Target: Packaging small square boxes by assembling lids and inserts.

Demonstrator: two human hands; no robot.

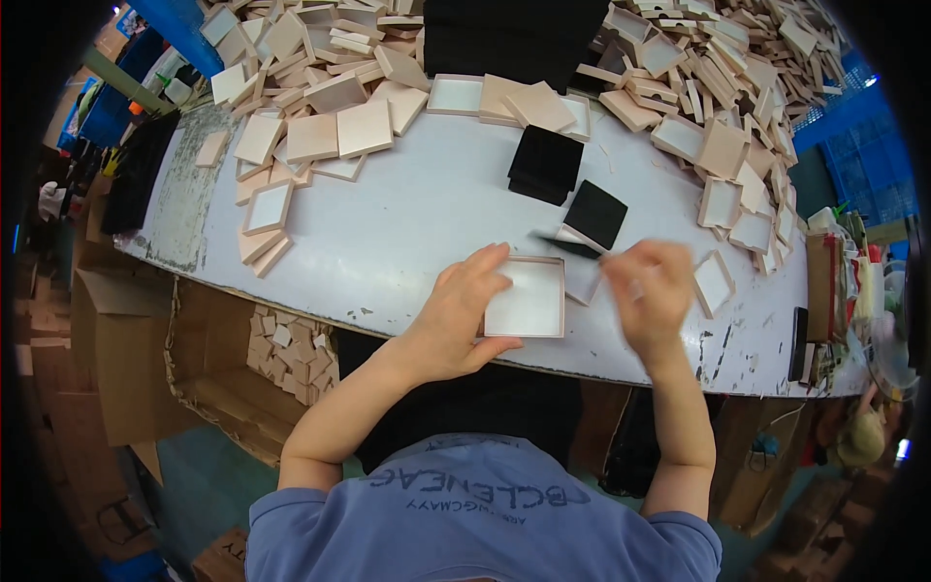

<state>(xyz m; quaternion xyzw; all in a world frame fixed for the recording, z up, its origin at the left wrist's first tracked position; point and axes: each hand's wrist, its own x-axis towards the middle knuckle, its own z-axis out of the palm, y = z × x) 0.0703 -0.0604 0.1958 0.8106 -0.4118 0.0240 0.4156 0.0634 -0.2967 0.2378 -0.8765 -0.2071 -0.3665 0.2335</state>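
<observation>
Head view, looking down: a white worktable [407, 213] is curving across the middle of the frame, its near edge chipped. Heaps of pale pink box halves [320, 107] are spreading over the upper left and upper right of the frame, most lying loose, some open side up and showing white insides. A big black stack [514, 34] is sitting at the top centre, too dark to make out clearly, possibly more foam pads. Below it, toward centre, a small stack of black square pads [545, 163] is resting on the table, with a single black pad [595, 213] lying just beside it, lower right. A cardboard carton [291, 354] at the lower left, under the table edge, is holding more pink pieces.

At the lower centre, an open shallow tray [526, 297], pink-rimmed and white inside, is lying flat at the near edge. The left hand [461, 315] is pressing on the tray's left rim, fingers spread flat, steadying rather than gripping. The right hand [648, 291] is blurring with motion just right of the tray, fingers pinching a thin black pad [565, 244] that is hanging tilted over the tray's upper right corner.

Progress, judging by the layout: this tray is not yet holding its pad, and a great many trays are waiting unfilled.
</observation>
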